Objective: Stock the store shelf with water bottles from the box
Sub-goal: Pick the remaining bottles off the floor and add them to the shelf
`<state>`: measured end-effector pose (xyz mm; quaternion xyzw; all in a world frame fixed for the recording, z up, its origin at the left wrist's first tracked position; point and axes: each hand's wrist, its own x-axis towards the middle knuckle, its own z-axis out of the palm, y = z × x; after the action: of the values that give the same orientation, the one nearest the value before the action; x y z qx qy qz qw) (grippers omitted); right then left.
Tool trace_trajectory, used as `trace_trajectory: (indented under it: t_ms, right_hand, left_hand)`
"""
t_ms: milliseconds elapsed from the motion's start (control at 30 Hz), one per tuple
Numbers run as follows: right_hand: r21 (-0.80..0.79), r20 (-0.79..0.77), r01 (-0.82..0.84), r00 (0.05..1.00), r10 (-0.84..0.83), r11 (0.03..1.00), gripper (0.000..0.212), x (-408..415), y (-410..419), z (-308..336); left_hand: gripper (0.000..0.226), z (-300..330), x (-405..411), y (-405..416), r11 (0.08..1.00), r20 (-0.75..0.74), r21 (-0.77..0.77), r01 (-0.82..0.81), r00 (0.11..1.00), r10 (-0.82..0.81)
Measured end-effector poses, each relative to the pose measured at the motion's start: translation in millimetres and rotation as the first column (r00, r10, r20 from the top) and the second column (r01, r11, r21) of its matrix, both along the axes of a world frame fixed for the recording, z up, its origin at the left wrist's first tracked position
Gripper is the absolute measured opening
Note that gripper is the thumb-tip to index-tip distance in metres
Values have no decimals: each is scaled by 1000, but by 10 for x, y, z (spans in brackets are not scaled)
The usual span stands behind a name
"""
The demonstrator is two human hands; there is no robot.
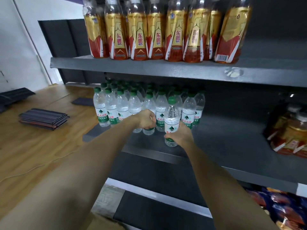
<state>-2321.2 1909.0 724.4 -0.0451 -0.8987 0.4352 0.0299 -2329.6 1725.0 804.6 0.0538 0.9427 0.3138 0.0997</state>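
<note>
Hands grip one water bottle each: left hand [146, 119], right hand [180, 136].

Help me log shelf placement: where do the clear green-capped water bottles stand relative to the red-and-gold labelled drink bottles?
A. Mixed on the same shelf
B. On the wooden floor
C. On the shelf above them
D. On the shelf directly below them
D: the clear green-capped water bottles stand on the dark grey shelf beneath the board carrying the red-and-gold labelled drink bottles.

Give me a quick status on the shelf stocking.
Both hands gripping water bottles: left hand on one in the front row, right hand setting another down in front. Middle shelf open to the right.
</note>
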Motion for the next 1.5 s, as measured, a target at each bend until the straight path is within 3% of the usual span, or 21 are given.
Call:
trace_trajectory:
  t_ms: [100, 333, 600, 800, 1000, 1167, 1500]
  right_hand:
    - [-15, 4, -8, 1000, 8, 1000, 75, -148, 140, -69]
    - [-138, -5, -18, 1000, 17, 990, 77, -358, 305, -247]
    - [-116, -34, -113, 993, 110, 987, 82, -503, 46, -295]
    - [12, 38, -166, 985, 166, 986, 99, -661, -178, -280]
    - [35, -4, -161, 987, 161, 986, 100, -689, -305, -301]
    - [42, -63, -171, 983, 173, 984, 90, -689, -369, -336]
    - [80, -20, -89, 996, 91, 993, 95, -617, -500, -306]
  left_hand:
    - [14, -60, -148, 182, 1000, -2, -12, 4, 1000, -4]
    - [8, -86, -310, 443, 978, 30, -194, 72, 997, -67]
    - [21, -76, -258, 310, 917, 4, -398, -31, 999, 35]
    - [15, -61, -301, 89, 912, 27, -403, -72, 995, 91]
    - [20, -96, -330, 68, 909, 43, -411, -73, 994, 100]
    - [15, -144, -406, 99, 902, 39, -423, -88, 992, 116]
    - [17, -185, -270, 12, 897, 57, -437, -59, 994, 93]
